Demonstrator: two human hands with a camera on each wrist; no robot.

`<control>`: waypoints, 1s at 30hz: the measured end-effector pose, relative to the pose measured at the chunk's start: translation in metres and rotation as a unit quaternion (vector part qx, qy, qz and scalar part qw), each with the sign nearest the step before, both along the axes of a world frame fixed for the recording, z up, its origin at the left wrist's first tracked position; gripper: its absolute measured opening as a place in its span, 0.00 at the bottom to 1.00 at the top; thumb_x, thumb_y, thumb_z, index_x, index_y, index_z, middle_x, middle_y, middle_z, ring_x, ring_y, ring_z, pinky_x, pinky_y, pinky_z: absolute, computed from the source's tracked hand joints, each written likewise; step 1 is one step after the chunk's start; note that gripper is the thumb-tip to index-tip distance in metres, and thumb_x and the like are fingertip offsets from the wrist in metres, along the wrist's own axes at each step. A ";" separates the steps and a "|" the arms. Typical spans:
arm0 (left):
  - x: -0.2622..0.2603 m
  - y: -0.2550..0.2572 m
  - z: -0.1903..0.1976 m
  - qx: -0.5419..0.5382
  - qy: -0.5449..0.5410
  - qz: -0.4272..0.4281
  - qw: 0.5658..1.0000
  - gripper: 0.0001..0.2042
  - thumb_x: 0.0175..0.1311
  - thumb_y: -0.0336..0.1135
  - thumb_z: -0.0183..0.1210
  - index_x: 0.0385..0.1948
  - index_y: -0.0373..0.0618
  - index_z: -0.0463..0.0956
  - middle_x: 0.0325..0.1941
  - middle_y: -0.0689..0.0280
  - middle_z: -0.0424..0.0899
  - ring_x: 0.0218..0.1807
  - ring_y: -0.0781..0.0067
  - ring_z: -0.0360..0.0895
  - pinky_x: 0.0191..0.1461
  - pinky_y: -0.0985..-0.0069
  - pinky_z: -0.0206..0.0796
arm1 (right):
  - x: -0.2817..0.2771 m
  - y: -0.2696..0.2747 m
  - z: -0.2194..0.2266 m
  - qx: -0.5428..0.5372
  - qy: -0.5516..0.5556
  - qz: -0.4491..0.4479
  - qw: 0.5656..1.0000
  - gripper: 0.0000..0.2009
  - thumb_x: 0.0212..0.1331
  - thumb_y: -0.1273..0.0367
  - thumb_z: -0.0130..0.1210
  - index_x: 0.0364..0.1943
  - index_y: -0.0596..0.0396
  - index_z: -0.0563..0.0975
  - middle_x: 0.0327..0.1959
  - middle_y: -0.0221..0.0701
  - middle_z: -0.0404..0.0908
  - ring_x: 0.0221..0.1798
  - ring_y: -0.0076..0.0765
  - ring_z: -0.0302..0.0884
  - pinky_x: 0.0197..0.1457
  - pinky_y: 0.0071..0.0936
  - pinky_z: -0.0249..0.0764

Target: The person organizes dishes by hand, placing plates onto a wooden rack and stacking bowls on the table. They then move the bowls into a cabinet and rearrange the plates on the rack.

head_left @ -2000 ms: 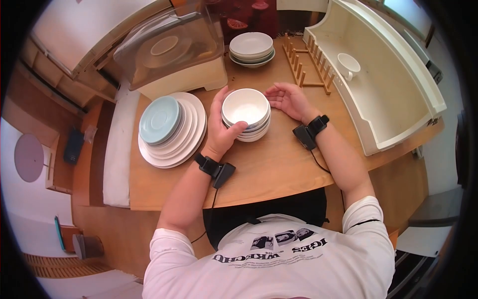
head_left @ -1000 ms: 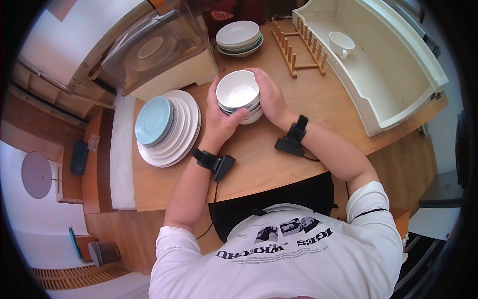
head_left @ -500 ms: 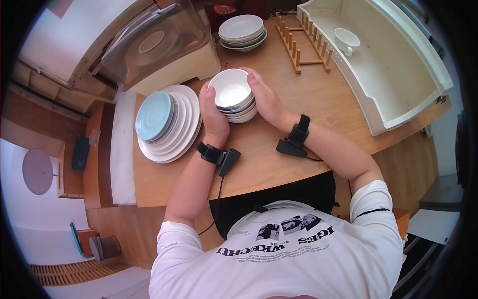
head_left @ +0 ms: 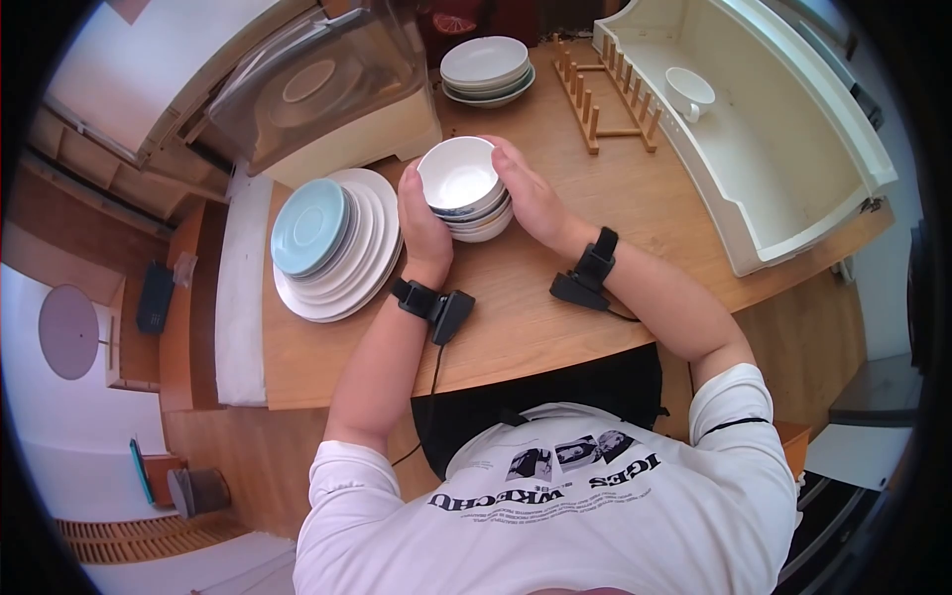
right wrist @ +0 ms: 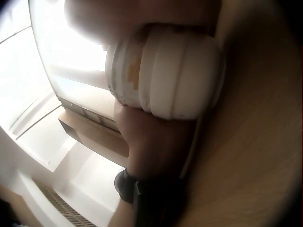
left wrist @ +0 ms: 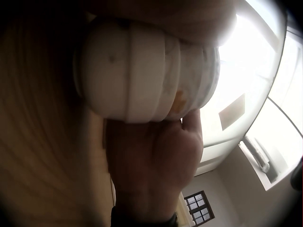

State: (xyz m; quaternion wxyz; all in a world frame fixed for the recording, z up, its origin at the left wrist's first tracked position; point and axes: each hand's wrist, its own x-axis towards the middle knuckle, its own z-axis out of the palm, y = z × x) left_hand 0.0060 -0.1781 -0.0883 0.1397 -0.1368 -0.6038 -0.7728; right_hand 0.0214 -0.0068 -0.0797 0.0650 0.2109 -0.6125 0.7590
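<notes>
Between both hands sits a stack of several nested bowls (head_left: pixel 481 226), the top one white and round. My left hand (head_left: pixel 426 228) holds the stack's left side, thumb upright along the rim. On the opposite side my right hand (head_left: pixel 533 203) cups the bowls, fingers around the far part. In the left wrist view the side of the bowls (left wrist: pixel 147 75) shows an orange mark, close over the wooden surface. The right wrist view also has the bowls (right wrist: pixel 175 75) held from both sides. The fingers behind the stack are hidden.
Left of the stack stands a pile of white plates (head_left: pixel 382 213) with a pale blue plate (head_left: pixel 309 228) on top. Farther back are stacked shallow dishes (head_left: pixel 484 61), a wooden peg rack (head_left: pixel 620 131), a clear-lidded box (head_left: pixel 327 109) and a cream cabinet (head_left: pixel 783 149) holding a white cup (head_left: pixel 689 91).
My right hand has come in from the right onto the bowls. The left thumb has shifted from the stack's front to its side. In the last half second little has moved.
</notes>
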 end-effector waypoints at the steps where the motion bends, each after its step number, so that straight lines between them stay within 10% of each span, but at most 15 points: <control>1: -0.001 0.000 0.000 -0.009 0.002 0.004 1.000 0.25 0.88 0.48 0.34 0.59 0.37 0.77 0.57 0.59 0.86 0.60 0.68 0.80 0.68 0.68 0.68 | 0.000 0.002 0.002 -0.008 -0.007 0.017 1.000 0.30 0.85 0.49 0.37 0.73 0.62 0.66 0.71 0.40 0.73 0.74 0.36 0.67 0.79 0.31 0.61; 12: 0.008 -0.005 0.012 -0.164 0.010 0.095 0.982 0.26 0.88 0.49 0.40 0.59 0.32 0.77 0.58 0.56 0.85 0.60 0.66 0.79 0.68 0.70 0.67 | -0.030 0.047 -0.008 -0.165 -0.241 0.116 0.949 0.27 0.82 0.48 0.41 0.61 0.60 0.75 0.64 0.41 0.80 0.69 0.37 0.76 0.76 0.37 0.69; 18: 0.048 -0.013 0.073 -0.160 0.056 0.128 0.977 0.14 0.78 0.33 0.61 0.57 0.33 0.79 0.56 0.61 0.86 0.58 0.71 0.81 0.64 0.74 0.71 | -0.041 0.067 -0.018 -0.244 -0.314 0.080 0.914 0.30 0.76 0.46 0.50 0.49 0.66 0.77 0.54 0.50 0.83 0.61 0.51 0.82 0.71 0.46 0.77; 22: 0.075 -0.055 0.100 -0.336 0.144 0.236 0.900 0.14 0.74 0.32 0.65 0.54 0.34 0.82 0.55 0.58 0.88 0.58 0.69 0.83 0.65 0.70 0.72 | -0.044 0.065 -0.020 -0.259 -0.345 0.058 0.900 0.28 0.77 0.50 0.48 0.45 0.69 0.79 0.52 0.53 0.84 0.60 0.54 0.83 0.71 0.48 0.79; 27: 0.100 -0.113 0.104 -0.604 0.192 0.404 0.660 0.16 0.65 0.35 0.71 0.49 0.32 0.84 0.54 0.50 0.88 0.57 0.48 0.83 0.66 0.59 0.71 | -0.043 0.063 -0.020 -0.248 -0.337 0.065 0.906 0.28 0.79 0.52 0.45 0.44 0.70 0.79 0.50 0.55 0.84 0.59 0.54 0.83 0.69 0.48 0.80; 30: 0.110 -0.142 0.093 -0.642 0.121 0.363 0.664 0.15 0.66 0.35 0.70 0.48 0.33 0.84 0.52 0.50 0.88 0.56 0.46 0.83 0.64 0.55 0.71 | -0.042 0.064 -0.019 -0.241 -0.330 0.075 0.910 0.27 0.80 0.52 0.44 0.43 0.70 0.79 0.50 0.55 0.84 0.58 0.54 0.83 0.68 0.48 0.80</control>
